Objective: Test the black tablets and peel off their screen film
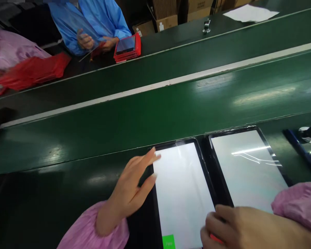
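Black-framed flat tablet (181, 193) with a lit white screen is laid on the near lane of the long dark-green surface (67, 193), directly in front of the person. Beyond it, a wide green belt (145, 117) is seen running across the view, bordered on its far side by a white strip (145, 88).

A second black-framed tablet (248, 169), also lit white, is placed just beside the first, on its right. At the far side, a co-worker in blue sleeves (103, 17) is seated next to a stack of red-cased tablets (127, 46), and a heap of red covers (33, 71) is piled further left.

The left hand (129, 193) is held open, with fingers spread and fingertips touching the first tablet's left edge. The right hand (243, 228) is curled over that tablet's near right corner. Something small and red (215, 238) shows beneath its fingers and is possibly held, though a grip cannot be told from this view. A small green square (168, 241) is displayed at the bottom left of the first tablet's screen.
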### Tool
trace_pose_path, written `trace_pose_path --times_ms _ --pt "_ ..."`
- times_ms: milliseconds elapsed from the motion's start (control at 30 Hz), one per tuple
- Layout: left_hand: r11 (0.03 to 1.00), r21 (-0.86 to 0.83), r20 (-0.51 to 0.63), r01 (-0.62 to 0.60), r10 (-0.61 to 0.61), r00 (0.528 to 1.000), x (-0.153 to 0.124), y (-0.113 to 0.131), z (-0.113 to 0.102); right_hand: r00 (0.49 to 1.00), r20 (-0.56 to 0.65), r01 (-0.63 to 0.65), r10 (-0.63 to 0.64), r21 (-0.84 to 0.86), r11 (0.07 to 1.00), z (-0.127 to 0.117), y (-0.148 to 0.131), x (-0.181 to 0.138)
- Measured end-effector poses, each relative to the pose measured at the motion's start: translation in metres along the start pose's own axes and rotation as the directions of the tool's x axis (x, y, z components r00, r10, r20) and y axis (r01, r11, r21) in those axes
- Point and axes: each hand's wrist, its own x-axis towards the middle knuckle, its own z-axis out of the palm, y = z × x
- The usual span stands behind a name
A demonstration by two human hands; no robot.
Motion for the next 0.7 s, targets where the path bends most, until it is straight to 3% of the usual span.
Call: trace_pose_path --times_ms 67,133,233,300,367,500,700 --pt "0.997 0.012 0.006 0.078 -0.078 0.997 0.007 -0.021 0.014 0.985 0.045 0.158 -0.164 0.122 0.98 0.008 0.018 0.011" --pt "0.966 -0.149 -0.108 0.211 -0.228 0.968 0.01 -0.037 0.028 0.988 0.042 0.134 -0.151 0.27 0.953 0.017 0.048 0.027" --pt "0.832 -0.418 -0.217 0.364 -0.48 0.85 0.012 -0.044 0.05 0.98 -0.092 -0.099 0.176 0.539 0.836 0.022 0.101 0.05" --pt "0.753 -0.515 -0.195 0.411 -0.569 0.799 0.013 -0.041 0.063 0.901 -0.092 -0.264 0.423 0.658 0.705 0.017 0.128 0.06" --pt "0.688 -0.58 -0.169 0.437 -0.626 0.761 0.016 -0.036 0.073 0.818 -0.094 -0.343 0.568 0.712 0.612 0.007 0.143 0.063" --pt "0.627 -0.659 -0.157 0.415 -0.654 0.74 0.022 -0.034 0.079 0.756 -0.166 -0.341 0.633 0.726 0.597 -0.013 0.139 0.059" --pt "0.641 -0.681 -0.187 0.354 -0.62 0.762 0.026 -0.045 0.084 0.777 -0.191 -0.281 0.6 0.748 0.601 -0.023 0.118 0.052"
